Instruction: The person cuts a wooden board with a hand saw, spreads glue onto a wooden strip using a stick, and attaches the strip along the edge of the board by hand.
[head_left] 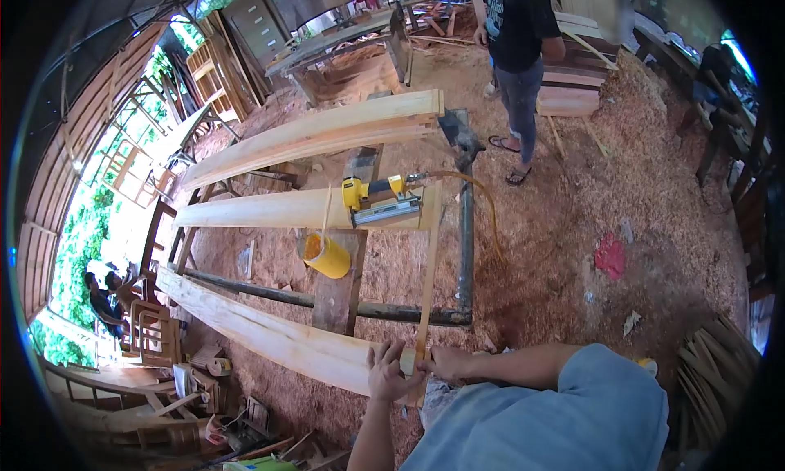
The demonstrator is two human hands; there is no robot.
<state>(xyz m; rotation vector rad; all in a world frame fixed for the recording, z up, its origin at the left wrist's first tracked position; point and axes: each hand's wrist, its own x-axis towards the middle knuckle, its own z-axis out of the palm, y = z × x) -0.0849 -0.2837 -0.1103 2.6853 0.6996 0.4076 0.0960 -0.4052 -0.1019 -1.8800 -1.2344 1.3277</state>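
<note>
My left hand (391, 374) rests on the near end of a long pale board (278, 332), its fingers spread and one reaching toward a thin wooden strip (428, 283). The fingers of my right hand (446, 363) are closed on the strip's near end, right beside the left hand. This strip runs away from me across the ends of the boards. A yellow nail gun (381, 196) with a hose lies on the middle board (262, 210). Below it a yellow container (328, 257) is tilted on a wooden crosspiece (337, 295).
Stacked boards (327, 132) lie at the far side of the metal frame (466, 250). A person in dark clothes (522, 62) stands beyond it near more planks (568, 101). Two people (110, 299) are at the left. Shavings cover the floor; thin strips (711, 381) are heaped at right.
</note>
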